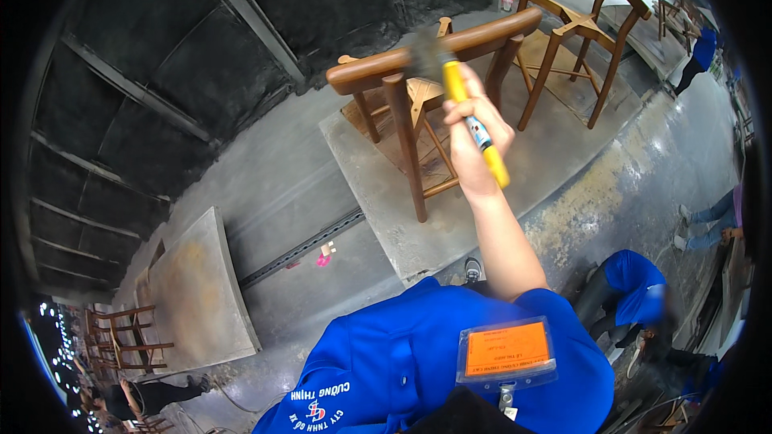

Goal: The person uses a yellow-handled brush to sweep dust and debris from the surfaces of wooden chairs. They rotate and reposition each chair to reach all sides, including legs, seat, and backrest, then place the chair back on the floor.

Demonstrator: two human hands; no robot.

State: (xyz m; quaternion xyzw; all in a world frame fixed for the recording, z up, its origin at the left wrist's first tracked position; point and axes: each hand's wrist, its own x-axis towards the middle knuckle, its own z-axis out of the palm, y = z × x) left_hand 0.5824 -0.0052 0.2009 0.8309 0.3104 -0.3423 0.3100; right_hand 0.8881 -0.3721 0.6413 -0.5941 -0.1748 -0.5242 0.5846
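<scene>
My right hand [476,133] is closed round the yellow handle of what looks like a brush [454,80]. Its dark head is smeared by motion and lies over the rounded top rail of a brown wooden chair frame [366,68]. Whether the head touches the wood I cannot tell. The chair stands without a seat panel on a grey platform [362,185], its curved top rail toward me and its cross braces behind. My left hand is out of view; blue cloth shows at the lower edge.
A second seatless chair [579,28] stands farther right on the platform. Dark panelled walls [161,48] rise at the left. Another platform [197,297] and stacked chair frames [125,337] are at the lower left. A co-worker in blue [635,281] bends at the right; other people are nearby.
</scene>
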